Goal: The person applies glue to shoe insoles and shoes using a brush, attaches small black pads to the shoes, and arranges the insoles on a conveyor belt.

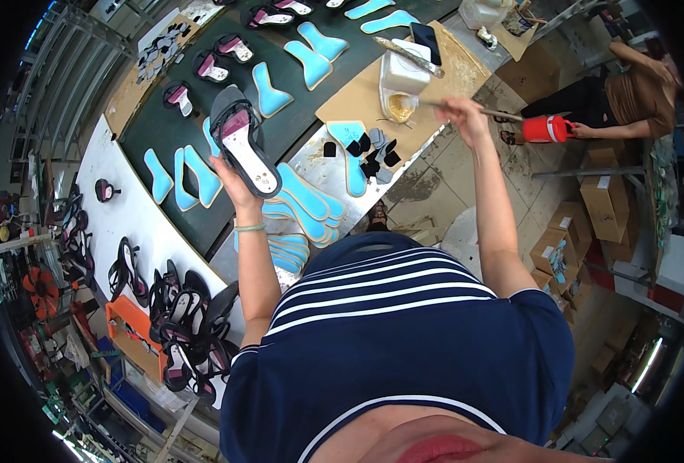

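Note:
My left hand is closed round a black strappy sandal, its pale insole tilted up toward me above the conveyor. Out to the right, my right hand grips a long thin-handled brush. The brush's head meets the mouth of a white plastic container with yellowish glue inside. Between my hands, small black and grey pads lie on and around a light-blue insole. Stacked blue insoles lie below the held sandal.
A dark conveyor belt carries more blue insoles and sandals. A phone lies beside the glue container on cardboard. Finished-looking sandals pile at lower left. To the right, another person holds a red bucket near cardboard boxes.

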Demonstrator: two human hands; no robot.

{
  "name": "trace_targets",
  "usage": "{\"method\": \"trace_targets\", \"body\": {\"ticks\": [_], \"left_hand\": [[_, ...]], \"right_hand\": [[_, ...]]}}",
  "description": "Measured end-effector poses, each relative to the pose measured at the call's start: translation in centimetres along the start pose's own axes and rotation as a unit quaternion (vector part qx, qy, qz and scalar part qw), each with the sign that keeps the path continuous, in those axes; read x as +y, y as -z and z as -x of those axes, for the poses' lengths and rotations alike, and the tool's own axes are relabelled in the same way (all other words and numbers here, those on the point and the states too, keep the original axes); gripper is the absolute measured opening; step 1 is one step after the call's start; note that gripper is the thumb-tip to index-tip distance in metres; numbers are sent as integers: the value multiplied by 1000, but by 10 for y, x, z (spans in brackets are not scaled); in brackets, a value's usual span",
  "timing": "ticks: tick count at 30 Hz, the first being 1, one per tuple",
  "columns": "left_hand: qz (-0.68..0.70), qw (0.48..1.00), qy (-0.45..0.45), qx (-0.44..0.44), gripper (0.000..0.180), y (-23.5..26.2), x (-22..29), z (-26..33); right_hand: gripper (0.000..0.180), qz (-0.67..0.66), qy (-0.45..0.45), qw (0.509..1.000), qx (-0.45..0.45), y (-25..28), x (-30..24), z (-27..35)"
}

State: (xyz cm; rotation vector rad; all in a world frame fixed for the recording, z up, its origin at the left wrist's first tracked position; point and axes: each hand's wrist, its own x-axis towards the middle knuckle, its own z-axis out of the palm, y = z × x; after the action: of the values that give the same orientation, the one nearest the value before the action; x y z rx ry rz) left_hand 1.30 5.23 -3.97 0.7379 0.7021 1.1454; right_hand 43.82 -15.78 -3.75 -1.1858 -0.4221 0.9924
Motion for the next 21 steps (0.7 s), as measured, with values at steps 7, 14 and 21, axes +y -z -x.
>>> {"method": "trace_targets", "body": {"ticks": [7, 14, 21], "left_hand": [[41, 999, -32, 15, 75, -25, 7, -5], [69, 994, 14, -88, 77, -57, 24, 3], [65, 989, 36, -126, 80, -80, 47, 12]], "right_hand": [[24, -326, 3, 910, -256, -59, -47, 49], [17, -5, 149, 933, -327, -192, -89, 59], [14, 167, 196, 922, -290, -250, -76, 31]]}}
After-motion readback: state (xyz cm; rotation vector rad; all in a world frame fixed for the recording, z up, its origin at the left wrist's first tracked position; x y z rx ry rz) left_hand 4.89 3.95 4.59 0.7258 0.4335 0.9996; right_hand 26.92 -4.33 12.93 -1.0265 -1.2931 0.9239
